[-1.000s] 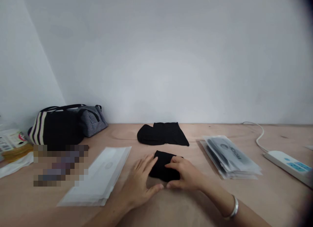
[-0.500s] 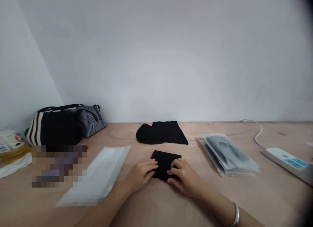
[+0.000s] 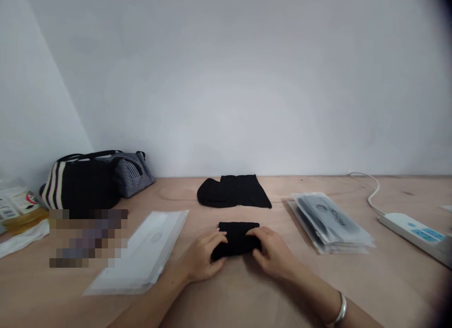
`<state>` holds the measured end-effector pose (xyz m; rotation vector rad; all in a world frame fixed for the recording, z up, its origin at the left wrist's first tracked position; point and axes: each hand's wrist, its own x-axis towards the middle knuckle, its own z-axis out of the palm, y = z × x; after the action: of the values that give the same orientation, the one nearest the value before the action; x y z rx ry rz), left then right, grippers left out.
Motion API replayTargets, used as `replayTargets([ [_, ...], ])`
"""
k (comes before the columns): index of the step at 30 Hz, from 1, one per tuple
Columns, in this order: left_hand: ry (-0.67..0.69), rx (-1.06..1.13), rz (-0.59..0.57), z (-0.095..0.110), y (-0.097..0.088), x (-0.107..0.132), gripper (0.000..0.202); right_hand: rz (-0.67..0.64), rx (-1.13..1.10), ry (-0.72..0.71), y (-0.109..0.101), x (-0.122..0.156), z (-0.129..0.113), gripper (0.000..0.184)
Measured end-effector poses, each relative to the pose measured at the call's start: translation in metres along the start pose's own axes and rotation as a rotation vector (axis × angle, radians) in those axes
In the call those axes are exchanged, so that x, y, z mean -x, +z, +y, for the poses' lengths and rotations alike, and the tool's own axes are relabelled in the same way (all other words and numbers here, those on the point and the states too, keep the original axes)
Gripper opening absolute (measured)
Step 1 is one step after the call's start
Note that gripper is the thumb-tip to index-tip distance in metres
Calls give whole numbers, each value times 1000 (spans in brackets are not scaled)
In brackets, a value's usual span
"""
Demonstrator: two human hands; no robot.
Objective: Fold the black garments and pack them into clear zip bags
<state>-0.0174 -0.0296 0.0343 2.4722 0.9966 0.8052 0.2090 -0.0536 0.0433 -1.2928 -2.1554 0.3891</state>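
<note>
A folded piece of black cloth (image 3: 236, 240) lies on the wooden table in front of me. My left hand (image 3: 203, 255) grips its left end, with the fingers over the fold. My right hand (image 3: 271, 252) holds the right end the same way. A silver bangle (image 3: 341, 310) circles my right wrist. Beyond the hands lies a second black garment (image 3: 233, 192), flat and apart from them, near the wall.
A flat white plastic packet (image 3: 141, 252) lies left of my left hand. A stack of clear packets (image 3: 328, 223) lies to the right. Further out are a striped bag (image 3: 95, 180), a pixelated patch (image 3: 88, 238), and a white power strip (image 3: 409, 238) with its cable.
The black cloth has gone from a taller bundle to a lower, wider fold. Both hands have closed in on its two ends.
</note>
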Motion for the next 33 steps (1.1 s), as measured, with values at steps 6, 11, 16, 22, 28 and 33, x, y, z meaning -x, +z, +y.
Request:
replayTargets([
  [6, -292, 522, 144, 13, -2, -15, 26, 26, -404, 222, -25, -11, -1, 22],
  [11, -409, 397, 227, -1, 15, -20, 29, -22, -55, 304, -12, -9, 17, 17],
  [16, -194, 99, 255, 7, 11, -13, 27, 125, 151, -85, -10, -2, 8, 29],
  [22, -87, -186, -97, 6, 24, -4, 42, -255, 174, -327, -5, 2, -1, 49],
  [28, -220, -425, 69, -2, 2, -6, 36, -156, 370, -65, 6, 5, 3, 48],
  [33, -644, -834, 89, -15, -54, 2, 34, -21, 527, 204, -12, 1, 1, 57],
])
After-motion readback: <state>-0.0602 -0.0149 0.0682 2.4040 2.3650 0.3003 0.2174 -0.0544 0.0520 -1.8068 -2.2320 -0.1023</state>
